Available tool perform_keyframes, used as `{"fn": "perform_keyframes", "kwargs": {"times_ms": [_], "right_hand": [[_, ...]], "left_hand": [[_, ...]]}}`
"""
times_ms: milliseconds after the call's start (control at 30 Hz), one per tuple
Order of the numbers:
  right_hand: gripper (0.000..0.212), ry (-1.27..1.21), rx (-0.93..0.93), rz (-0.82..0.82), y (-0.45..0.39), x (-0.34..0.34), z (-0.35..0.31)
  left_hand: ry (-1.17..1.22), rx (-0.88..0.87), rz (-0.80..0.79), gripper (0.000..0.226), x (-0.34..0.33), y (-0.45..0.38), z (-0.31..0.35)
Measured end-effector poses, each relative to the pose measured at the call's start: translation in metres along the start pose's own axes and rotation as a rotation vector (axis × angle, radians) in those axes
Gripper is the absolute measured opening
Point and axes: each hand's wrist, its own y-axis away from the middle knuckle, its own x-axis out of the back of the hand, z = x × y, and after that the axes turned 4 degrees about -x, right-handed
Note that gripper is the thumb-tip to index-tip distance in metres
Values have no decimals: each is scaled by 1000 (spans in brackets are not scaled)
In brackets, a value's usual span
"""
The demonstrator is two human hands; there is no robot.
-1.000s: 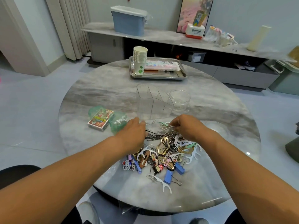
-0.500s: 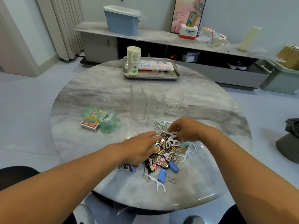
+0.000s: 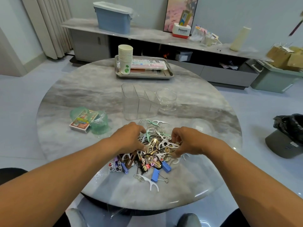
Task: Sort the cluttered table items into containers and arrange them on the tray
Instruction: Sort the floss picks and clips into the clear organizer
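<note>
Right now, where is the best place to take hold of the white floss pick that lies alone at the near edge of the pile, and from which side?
Pinch the white floss pick by its slim straight handle, coming from above. It lies flat on the table, the forked head points toward the person, and the handle's far end meets a paper clip, so grip mid-handle, probably with the right hand.

The pile of clips, hairpins and floss picks (image 3: 154, 151) lies heaped on the desk (image 3: 82, 95) right before me. Beyond it stands the clear divided holder (image 3: 139, 102), upright, a glass jar (image 3: 166, 99) beside it, and the metal tray (image 3: 144, 76) farther off.
</note>
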Motion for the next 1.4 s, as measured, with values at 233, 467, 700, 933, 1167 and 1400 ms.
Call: {"fn": "perform_keyframes", "kwargs": {"times_ms": [233,467,700,933,1167,1400], "right_hand": [[37,11,4,78,4,-2,3],[23,-14,-16,98,6,8,7],[13,-195,-50,27,12,24,16],[8,-521,-59,-44,14,27,18],[12,-923,-54,-28,2,17,-3],[13,-1063,-13,-94,2,8,-26]], "left_hand": [[109,18,-12,52,2,-7,0],[110,35,37,24,4,-7,0],[173,103,110,12,10,-11,-1],[620,210,172,13,14,-13,7],[932,184,-29,7,9,-10,20],[948,124,-40,18,6,-7,27]]}}
